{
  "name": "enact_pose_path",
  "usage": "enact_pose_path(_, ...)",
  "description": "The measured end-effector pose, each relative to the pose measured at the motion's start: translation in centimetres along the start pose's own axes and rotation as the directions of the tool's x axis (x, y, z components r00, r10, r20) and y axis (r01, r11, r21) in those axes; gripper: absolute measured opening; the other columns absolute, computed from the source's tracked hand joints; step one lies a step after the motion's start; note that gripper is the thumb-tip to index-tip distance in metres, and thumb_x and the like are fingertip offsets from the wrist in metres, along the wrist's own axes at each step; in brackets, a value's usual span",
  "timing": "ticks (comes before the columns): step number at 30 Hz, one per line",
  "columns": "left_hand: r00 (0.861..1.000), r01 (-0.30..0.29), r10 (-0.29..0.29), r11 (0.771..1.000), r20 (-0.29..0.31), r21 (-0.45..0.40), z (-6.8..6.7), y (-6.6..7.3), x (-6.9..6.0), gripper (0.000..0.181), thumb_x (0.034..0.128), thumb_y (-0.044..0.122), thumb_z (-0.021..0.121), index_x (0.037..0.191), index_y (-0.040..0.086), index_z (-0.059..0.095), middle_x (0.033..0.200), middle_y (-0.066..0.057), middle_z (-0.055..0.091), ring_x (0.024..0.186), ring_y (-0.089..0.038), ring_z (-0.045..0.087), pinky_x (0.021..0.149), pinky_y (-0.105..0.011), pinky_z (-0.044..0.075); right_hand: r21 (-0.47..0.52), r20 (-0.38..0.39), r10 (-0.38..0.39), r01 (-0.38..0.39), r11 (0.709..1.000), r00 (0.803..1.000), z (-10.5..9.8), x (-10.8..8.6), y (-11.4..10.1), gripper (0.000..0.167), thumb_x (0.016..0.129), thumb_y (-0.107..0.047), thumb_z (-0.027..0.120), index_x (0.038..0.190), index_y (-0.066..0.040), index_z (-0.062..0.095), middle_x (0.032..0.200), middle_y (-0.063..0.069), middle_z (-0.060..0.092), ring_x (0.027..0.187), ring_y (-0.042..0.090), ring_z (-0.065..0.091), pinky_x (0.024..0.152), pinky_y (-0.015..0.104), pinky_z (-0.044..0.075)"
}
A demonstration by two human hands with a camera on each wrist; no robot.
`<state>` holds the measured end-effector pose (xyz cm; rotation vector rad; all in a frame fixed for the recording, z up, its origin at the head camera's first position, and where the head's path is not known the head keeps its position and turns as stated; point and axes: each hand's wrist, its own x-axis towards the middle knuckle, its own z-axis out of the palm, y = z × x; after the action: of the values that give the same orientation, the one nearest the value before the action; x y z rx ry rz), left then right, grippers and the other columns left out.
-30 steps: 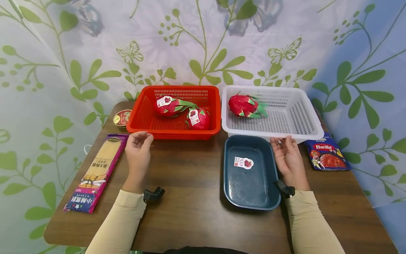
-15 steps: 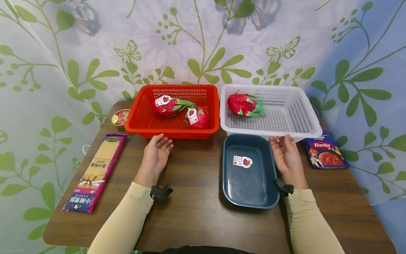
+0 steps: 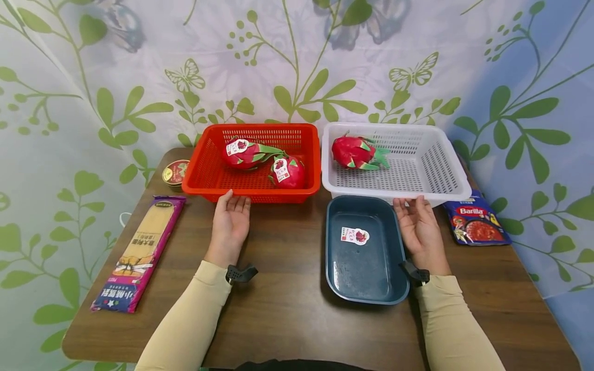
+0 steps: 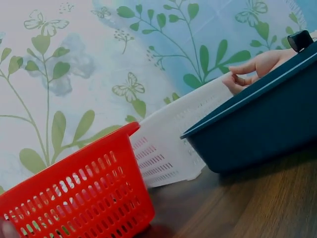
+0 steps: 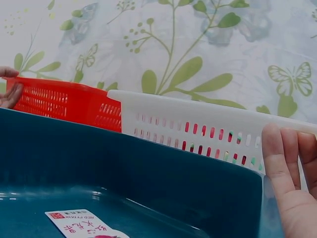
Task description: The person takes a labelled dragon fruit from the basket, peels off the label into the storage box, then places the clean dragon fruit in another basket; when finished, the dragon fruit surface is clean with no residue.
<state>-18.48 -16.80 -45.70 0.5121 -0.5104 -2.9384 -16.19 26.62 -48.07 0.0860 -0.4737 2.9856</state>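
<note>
Altogether, two baskets stand side by side on one table (image 3: 283, 324), and two hands hold them, one each. The left hand (image 3: 230, 224) grips the near rim of the red basket (image 3: 248, 181), thumb at the top of the rim and fingers tucked below it. The right hand (image 3: 421, 232) pinches the near rim of the white basket (image 3: 408, 174) in the same way, thumb above, fingers beneath. Three dragon fruits are in the baskets: two in the red one, a left fruit (image 3: 252, 158) and a right fruit (image 3: 293, 178), each with one label, and a single fruit (image 3: 350, 153) at the left end of the white one. One blue tub (image 3: 366, 275) sits just in front of the white basket, beside the right hand; whether they touch, I cannot tell. One sticker (image 3: 355, 236) lies in it. Around these are one tin (image 3: 175, 172) and one noodle packet (image 3: 141, 250) at the left, and one pouch (image 3: 480, 224) at the right. Two dark wrist devices show, one per arm.
</note>
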Motion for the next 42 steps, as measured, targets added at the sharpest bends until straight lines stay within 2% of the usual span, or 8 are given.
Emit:
enact_pose_path(7, 0.998, -0.063, 0.064, 0.995, 0.009, -0.082, 0.3, -0.4, 0.0, 0.01, 0.1067, 0.006, 0.06, 0.112, 0.007, 0.052, 0.102, -0.01, 0.062, 0.097, -0.024, 0.058, 0.096, -0.036, 0.051, 0.002, -0.005, -0.006, 0.006, 1.0, 1.0, 0.0, 0.1, -0.1, 0.024, 0.11, -0.008, 0.046, 0.13, 0.004, 0.053, 0.115, 0.022, 0.06, 0.101, 0.032, 0.064, 0.107, 0.042, 0.047)
enact_pose_path(14, 0.993, -0.093, 0.099, 0.99, 0.056, -0.108, -0.5, -0.1, 0.2, 0.015, 0.1045, -0.001, 0.062, 0.102, 0.007, 0.05, 0.098, -0.012, 0.065, 0.091, -0.026, 0.062, 0.09, -0.038, 0.057, 0.026, -0.01, 0.009, -0.009, 1.0, 1.0, 0.1, -0.1, 0.1, 0.027, 0.11, -0.007, 0.046, 0.134, 0.003, 0.053, 0.118, 0.021, 0.059, 0.102, 0.032, 0.063, 0.109, 0.042, 0.045)
enact_pose_path(21, 0.988, -0.107, 0.117, 0.989, 0.104, -0.104, -1.3, -0.2, 0.6, 0.013, 0.103, -0.001, 0.064, 0.099, 0.005, 0.053, 0.101, -0.013, 0.062, 0.089, -0.027, 0.063, 0.086, -0.038, 0.059, -0.004, 0.0, 0.004, -0.004, 1.0, 1.0, 0.1, -0.3, 0.2, 0.032, 0.111, -0.008, 0.045, 0.142, 0.002, 0.048, 0.124, 0.021, 0.059, 0.104, 0.031, 0.062, 0.11, 0.042, 0.042)
enact_pose_path(31, 0.978, -0.128, 0.143, 0.986, 0.153, -0.102, -1.4, -0.4, 0.9, 0.012, 0.0991, -0.002, 0.069, 0.098, 0.002, 0.058, 0.099, -0.014, 0.062, 0.089, -0.027, 0.064, 0.087, -0.039, 0.06, -0.069, -0.01, -0.055, 0.054, 0.996, 0.998, 0.2, 0.0, 0.1, 0.022, 0.112, -0.007, 0.042, 0.124, 0.007, 0.054, 0.114, 0.021, 0.058, 0.102, 0.031, 0.063, 0.107, 0.042, 0.047)
enact_pose_path(35, 0.978, -0.136, 0.148, 0.987, 0.147, -0.087, -1.5, -0.4, 0.9, 0.014, 0.0991, -0.001, 0.07, 0.099, 0.003, 0.057, 0.099, -0.014, 0.061, 0.089, -0.027, 0.064, 0.087, -0.038, 0.06, -0.101, -0.04, -0.07, 0.066, 0.993, 0.997, 0.4, -0.2, 0.1, 0.022, 0.111, -0.007, 0.046, 0.124, 0.008, 0.056, 0.115, 0.022, 0.058, 0.104, 0.031, 0.064, 0.108, 0.043, 0.045)
enact_pose_path(39, 0.98, -0.139, 0.15, 0.986, 0.132, -0.087, -1.5, -0.4, 0.8, 0.014, 0.1, -0.001, 0.069, 0.098, 0.003, 0.055, 0.098, -0.014, 0.06, 0.087, -0.027, 0.064, 0.086, -0.038, 0.06, -0.213, -0.115, -0.147, 0.12, 0.97, 0.982, 0.9, -0.4, 0.2, 0.019, 0.107, -0.005, 0.057, 0.119, 0.01, 0.056, 0.108, 0.022, 0.062, 0.096, 0.03, 0.067, 0.101, 0.042, 0.052)
enact_pose_path(40, 0.98, -0.138, 0.148, 0.987, 0.132, -0.085, -1.5, -0.4, 0.8, 0.013, 0.1004, -0.001, 0.068, 0.098, 0.003, 0.055, 0.098, -0.014, 0.06, 0.087, -0.027, 0.065, 0.086, -0.038, 0.06, -0.259, -0.138, -0.182, 0.142, 0.956, 0.974, 1.0, -0.5, 0.2, 0.019, 0.105, -0.005, 0.06, 0.117, 0.01, 0.056, 0.104, 0.022, 0.063, 0.092, 0.029, 0.069, 0.096, 0.041, 0.056)
enact_pose_path(42, 0.98, -0.137, 0.147, 0.988, 0.135, -0.077, -1.6, -0.4, 0.8, 0.012, 0.102, -0.001, 0.065, 0.098, 0.003, 0.055, 0.098, -0.014, 0.06, 0.087, -0.027, 0.065, 0.087, -0.038, 0.06, -0.376, -0.188, -0.259, 0.174, 0.91, 0.947, 1.3, -0.7, 0.3, 0.021, 0.102, -0.006, 0.066, 0.112, 0.009, 0.055, 0.096, 0.022, 0.064, 0.082, 0.027, 0.07, 0.086, 0.039, 0.061)
